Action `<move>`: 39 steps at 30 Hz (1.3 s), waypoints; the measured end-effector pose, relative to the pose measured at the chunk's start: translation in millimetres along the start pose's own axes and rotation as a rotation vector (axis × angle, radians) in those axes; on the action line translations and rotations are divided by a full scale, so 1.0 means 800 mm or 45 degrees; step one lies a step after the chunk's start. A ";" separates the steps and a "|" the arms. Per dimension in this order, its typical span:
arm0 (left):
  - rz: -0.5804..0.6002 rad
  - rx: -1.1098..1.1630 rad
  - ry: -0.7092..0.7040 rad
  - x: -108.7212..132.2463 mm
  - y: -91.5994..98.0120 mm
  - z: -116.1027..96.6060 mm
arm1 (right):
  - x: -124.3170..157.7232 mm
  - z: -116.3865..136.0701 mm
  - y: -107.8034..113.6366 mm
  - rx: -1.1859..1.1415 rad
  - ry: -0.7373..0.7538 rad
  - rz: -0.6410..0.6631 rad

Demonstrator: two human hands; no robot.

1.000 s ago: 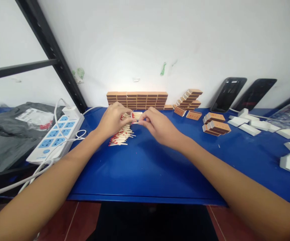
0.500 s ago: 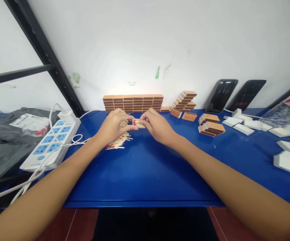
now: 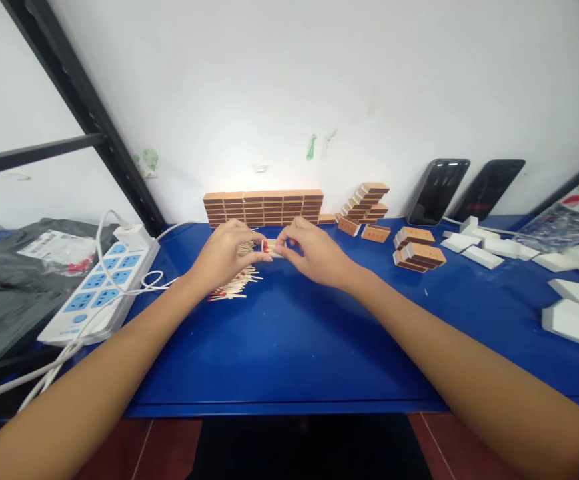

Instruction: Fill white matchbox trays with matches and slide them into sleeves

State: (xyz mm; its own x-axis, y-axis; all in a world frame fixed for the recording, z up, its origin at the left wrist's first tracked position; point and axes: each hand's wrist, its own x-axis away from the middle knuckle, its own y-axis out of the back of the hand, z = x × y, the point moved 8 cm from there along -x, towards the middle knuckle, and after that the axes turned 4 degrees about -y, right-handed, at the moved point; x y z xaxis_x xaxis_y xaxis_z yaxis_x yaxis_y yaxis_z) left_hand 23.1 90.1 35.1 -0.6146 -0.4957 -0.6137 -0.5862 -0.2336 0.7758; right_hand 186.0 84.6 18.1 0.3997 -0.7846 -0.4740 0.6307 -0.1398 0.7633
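Note:
A small white matchbox tray [image 3: 269, 249] with red-headed matches in it is held just above the blue table. My left hand [image 3: 229, 248] grips its left end between thumb and fingers. At the other end, the fingertips of my right hand [image 3: 309, 253] are on the tray and the matches, partly covering them. Beside and below my left hand lies a loose pile of matches [image 3: 234, 285], some of it hidden by the hand. Behind both hands, closed matchboxes stand stacked in a low wall [image 3: 264, 208].
More matchboxes stand in a leaning stack [image 3: 367, 200] and a small group [image 3: 419, 250] to the right. White trays [image 3: 482, 257] lie scattered farther right. Two phones [image 3: 439, 192] lean against the wall. A power strip [image 3: 104, 283] with white cables lies left on the blue table [image 3: 289, 353].
My right fingers have shifted slightly left over the tray, which now sits more level between both hands. The whole view has moved a little.

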 end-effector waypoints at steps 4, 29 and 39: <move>0.000 -0.007 -0.014 0.001 -0.001 0.000 | 0.001 -0.001 -0.001 0.062 -0.023 0.006; 0.025 -0.016 -0.021 0.001 -0.002 -0.002 | 0.001 -0.002 0.005 0.011 -0.026 0.041; 0.146 0.048 0.010 0.003 -0.016 -0.010 | -0.010 -0.078 0.097 0.303 -0.265 -0.347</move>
State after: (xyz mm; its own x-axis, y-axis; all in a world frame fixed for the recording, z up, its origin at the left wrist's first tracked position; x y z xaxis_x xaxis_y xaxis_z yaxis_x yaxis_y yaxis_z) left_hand 33.2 85.4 24.7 -0.6749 -0.5238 -0.5197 -0.5318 -0.1430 0.8347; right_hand 273.5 118.1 54.1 0.0814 -0.8015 -0.5924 0.5136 -0.4756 0.7142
